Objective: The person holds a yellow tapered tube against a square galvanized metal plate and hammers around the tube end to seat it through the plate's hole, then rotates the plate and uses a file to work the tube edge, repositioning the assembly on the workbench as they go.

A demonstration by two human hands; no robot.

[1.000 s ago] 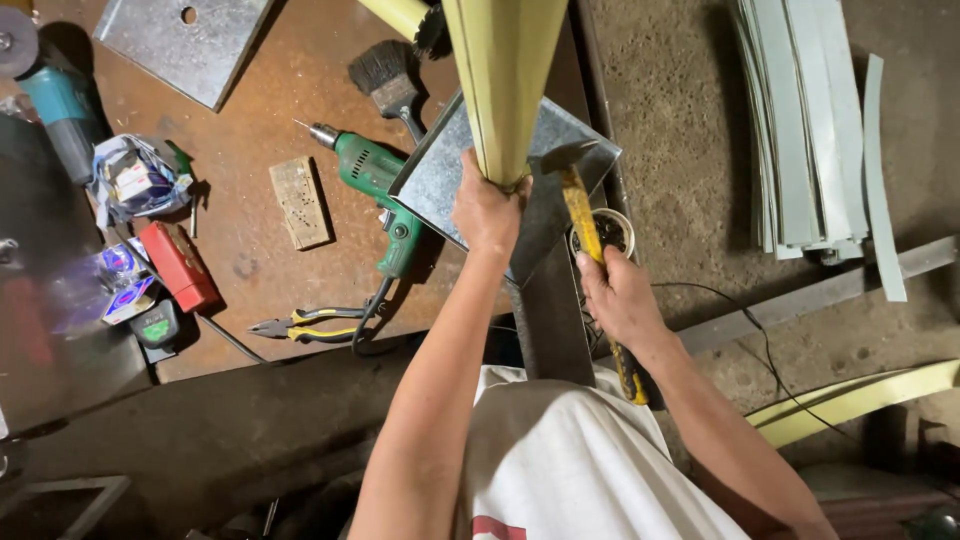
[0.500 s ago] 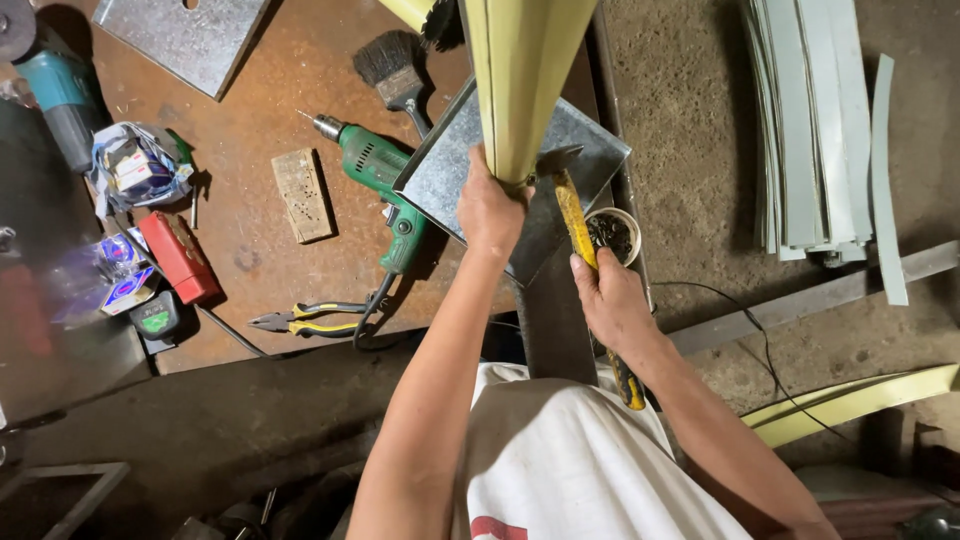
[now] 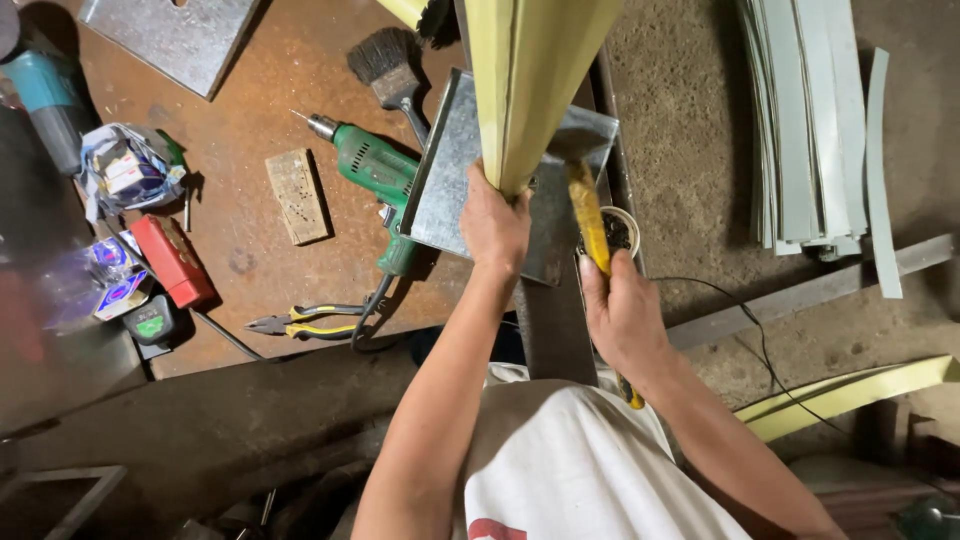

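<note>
1. The left hand (image 3: 497, 225) is closed around the lower end of a long yellow metal strip (image 3: 535, 80); the strip stands upright and rises toward the camera, out of the top edge of the view.
2. The right hand (image 3: 622, 312) is wrapped around the yellow handle of a hammer (image 3: 588, 205); its dark head seems to lie just beside the foot of the strip, but shadow makes this hard to judge.
3. Under both hands lies a grey metal sheet (image 3: 450, 185) on the rusty table (image 3: 250, 270); a green drill (image 3: 375, 180) lies just left of it, touching its edge.
4. Near the drill are a brush (image 3: 385, 65), a small wood block (image 3: 298, 196) and pliers (image 3: 305, 322); a red box (image 3: 172, 260) lies further left.
5. On the floor at right lies a pile of grey metal strips (image 3: 805, 120), well apart from the hands.
</note>
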